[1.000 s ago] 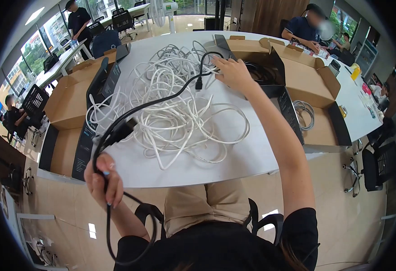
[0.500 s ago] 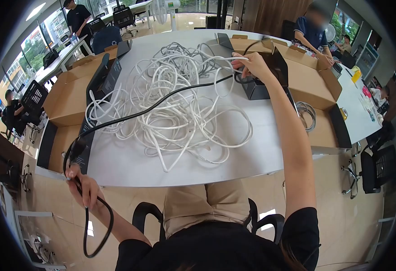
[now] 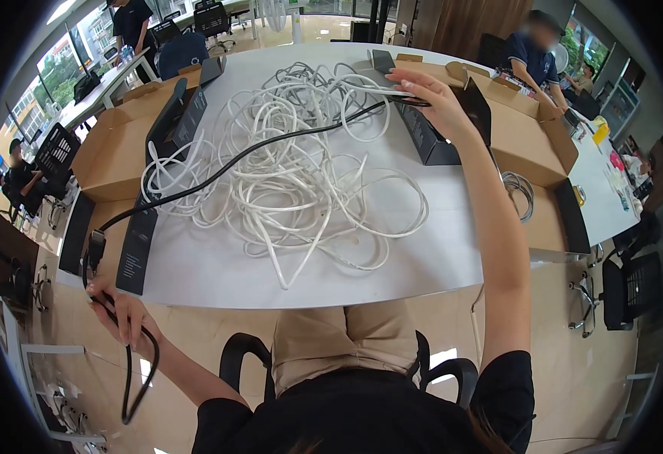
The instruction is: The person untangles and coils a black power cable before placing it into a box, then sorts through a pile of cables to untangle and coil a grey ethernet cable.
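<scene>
A black cable [image 3: 229, 168] runs across the tangle of white cables [image 3: 294, 189], spanning the space between my hands. My left hand [image 3: 123, 314], at the lower left beyond the table edge, is closed on it. A dark plug [image 3: 97, 246] sticks up just above those fingers, and a loop of the cable hangs below. At the far right of the tangle, my right hand [image 3: 437, 102] has the black cable running into its grasp beside a white strand. Its fingers are fairly straight and the thumb is mostly hidden. Grey cable coils [image 3: 309, 83] lie behind the white ones.
An open cardboard box [image 3: 112, 155] stands on the left and another [image 3: 524, 140] on the right, with a coiled grey cable [image 3: 518, 195] in it. A dark box [image 3: 430, 144] sits under my right forearm. People are at other tables; office chairs [image 3: 627, 287] stand around.
My left hand has moved left and slightly down with the plug and cable. My right hand has shifted slightly right, its fingers straighter; the black loop beside it no longer shows.
</scene>
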`<state>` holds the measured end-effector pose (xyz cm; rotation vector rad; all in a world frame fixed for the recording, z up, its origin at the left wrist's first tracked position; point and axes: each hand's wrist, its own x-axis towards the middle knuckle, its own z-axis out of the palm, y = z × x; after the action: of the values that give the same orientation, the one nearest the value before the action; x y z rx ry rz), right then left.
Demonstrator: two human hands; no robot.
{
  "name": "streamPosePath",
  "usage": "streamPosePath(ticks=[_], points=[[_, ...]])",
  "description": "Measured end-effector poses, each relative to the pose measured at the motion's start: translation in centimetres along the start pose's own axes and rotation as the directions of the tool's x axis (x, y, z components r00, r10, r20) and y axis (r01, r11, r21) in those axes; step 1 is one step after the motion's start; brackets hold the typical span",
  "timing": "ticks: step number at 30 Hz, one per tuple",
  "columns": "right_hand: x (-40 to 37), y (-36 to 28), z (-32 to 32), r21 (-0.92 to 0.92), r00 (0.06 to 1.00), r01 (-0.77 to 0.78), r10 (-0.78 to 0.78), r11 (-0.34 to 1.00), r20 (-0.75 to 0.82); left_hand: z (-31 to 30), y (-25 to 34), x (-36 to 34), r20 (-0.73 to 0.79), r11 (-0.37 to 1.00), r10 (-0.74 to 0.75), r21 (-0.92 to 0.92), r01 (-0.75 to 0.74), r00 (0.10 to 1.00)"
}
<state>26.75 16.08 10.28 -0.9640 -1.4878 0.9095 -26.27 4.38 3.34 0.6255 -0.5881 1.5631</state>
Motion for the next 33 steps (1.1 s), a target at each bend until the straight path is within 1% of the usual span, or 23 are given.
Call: streamPosePath(ticks=[2,3,4,6,7,8,10,11,12,14,15,18,19,21,22,23,26,27,29,30,31,32,33], points=[[-0.5,0.2,1.3,-0.174,0.997,0.041,-0.051,0.984,-0.054,-0.3,-0.1,0.2,-0.030,0.999,0.009,-0.046,-0.011,1.000],[-0.7,0.0,2.0,-0.226,0.995,0.052,-0.069,0.973,-0.069,-0.4,0.1,0.5,-0.055,0.996,0.022,-0.080,-0.026,0.998],[-0.7,-0.1,2.8,-0.198,0.993,0.076,-0.093,0.977,-0.078,-0.6,0.5,0.8,-0.079,0.993,0.033,-0.112,-0.042,0.996],[-0.5,-0.5,4.4,-0.136,0.985,0.128,-0.142,0.982,-0.098,-1.4,1.1,0.7,-0.083,0.997,0.041,-0.069,-0.047,0.996],[-0.4,-0.8,5.0,-0.139,0.982,0.152,-0.165,0.979,-0.087,-1.6,1.2,0.7,-0.096,0.997,0.057,-0.040,-0.061,0.994],[-0.2,-0.8,5.5,-0.201,0.961,0.244,-0.265,0.949,-0.083,-1.8,1.3,0.6,-0.109,0.997,0.073,-0.012,-0.075,0.991],[-0.2,-1.0,6.8,-0.321,0.889,0.413,-0.454,0.852,-0.062,-2.2,1.7,0.5,-0.129,0.995,0.093,-0.014,-0.096,0.987],[-0.5,-1.6,7.2,-0.459,0.870,0.455,-0.490,0.763,0.049,-2.3,1.9,0.5,-0.138,0.994,0.105,-0.015,-0.108,0.985],[-0.3,-2.0,7.5,-0.576,0.843,0.492,-0.521,0.652,0.130,-2.5,2.0,0.6,-0.145,0.992,0.118,-0.028,-0.123,0.982],[0.1,-2.2,8.1,-0.748,0.788,0.544,-0.538,0.381,0.299,-2.7,2.4,0.6,-0.163,0.987,0.141,-0.049,-0.151,0.977],[0.6,-2.0,8.5,-0.753,0.754,0.539,-0.615,0.378,0.231,-3.0,2.8,0.6,-0.161,0.986,0.151,-0.039,-0.159,0.975],[1.2,-2.6,8.5,-0.742,0.825,0.364,-0.564,0.563,-0.023,-4.1,4.2,0.5,-0.152,0.982,0.182,-0.012,-0.186,0.971],[1.8,-2.1,8.2,-0.707,0.789,0.387,-0.609,0.592,-0.078,-4.2,4.6,0.3,-0.146,0.980,0.198,-0.004,-0.200,0.969],[2.1,-1.3,7.8,-0.626,0.870,0.200,-0.430,0.754,-0.240,-4.1,4.9,0.0,-0.135,0.971,0.240,0.044,-0.236,0.961],[2.0,-1.2,7.6,-0.570,0.892,0.100,-0.327,0.816,-0.312,-3.8,4.8,-0.1,-0.129,0.963,0.264,0.086,-0.255,0.956],[1.4,-1.2,7.3,-0.637,0.917,-0.006,-0.250,0.771,-0.312,-3.6,4.7,-0.2,-0.120,0.953,0.288,0.128,-0.273,0.950],[1.4,1.8,6.5,-0.699,0.816,0.114,-0.468,0.706,-0.340,-1.4,3.4,0.1,-0.078,0.969,0.219,0.135,-0.207,0.973],[1.4,3.2,5.8,-0.709,0.810,0.128,-0.486,0.693,-0.329,-1.0,3.6,-0.1,-0.037,0.980,0.178,0.095,-0.174,0.983],[-0.5,2.5,6.2,-0.499,0.879,-0.058,-0.192,0.865,-0.436,-0.6,4.0,-0.4,0.051,0.995,0.097,0.020,-0.098,0.994],[-1.6,2.2,6.5,-0.379,0.888,-0.159,-0.036,0.911,-0.459,-0.4,4.5,-0.7,0.116,0.998,0.033,0.057,-0.040,0.993],[-2.5,2.2,6.4,-0.405,0.913,-0.146,-0.034,0.902,-0.406,-0.2,5.1,-1.1,0.176,0.995,-0.033,0.099,0.016,0.984],[-3.3,2.0,6.4,-0.402,0.915,-0.096,-0.078,0.911,-0.396,-0.1,5.5,-1.5,0.233,0.987,-0.099,0.145,0.066,0.967],[-4.0,1.9,6.4,-0.398,0.915,-0.046,-0.120,0.916,-0.384,0.0,5.5,-1.6,0.303,0.959,-0.166,0.271,0.082,0.938]])
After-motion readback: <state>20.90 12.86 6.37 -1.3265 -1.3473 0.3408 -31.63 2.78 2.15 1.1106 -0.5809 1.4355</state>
